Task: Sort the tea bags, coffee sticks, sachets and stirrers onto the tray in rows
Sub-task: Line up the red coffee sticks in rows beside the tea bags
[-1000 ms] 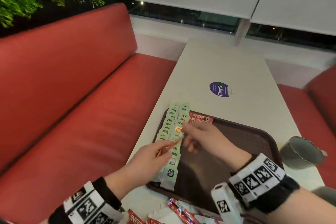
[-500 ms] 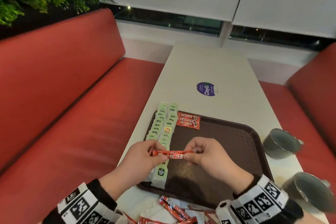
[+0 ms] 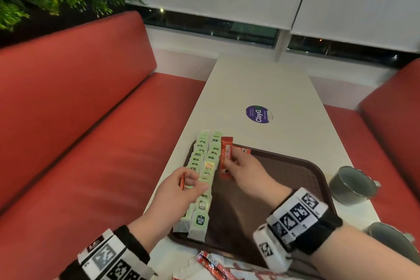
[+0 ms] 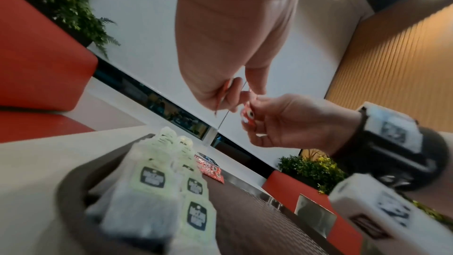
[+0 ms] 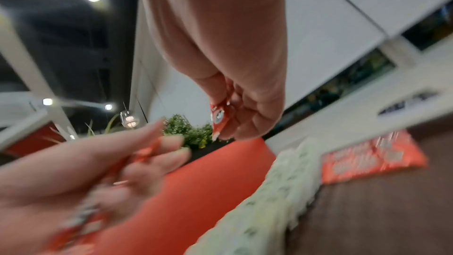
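A brown tray (image 3: 284,177) carries two long rows of green tea bags (image 3: 205,166) along its left side. Red coffee sticks (image 3: 244,150) lie at its far end, partly hidden. My right hand (image 3: 229,161) pinches a red coffee stick (image 3: 225,154) pointing away from me, just right of the tea bag rows and above the tray. My left hand (image 3: 188,183) hovers over the tea bags and pinches another thin red stick (image 3: 181,180). The right wrist view shows the stick (image 5: 219,117) in my right fingers; the left wrist view shows a stick (image 4: 225,92) in my left fingers.
Two grey mugs (image 3: 351,185) (image 3: 391,238) stand right of the tray. Loose red sticks and white sachets (image 3: 213,263) lie at the table's near edge. A purple sticker (image 3: 259,114) marks the white table. Red benches flank it.
Both hands held one red stick crosswise between them. They have parted, and my right hand has carried a stick forward beside the tea bags and turned it lengthwise.
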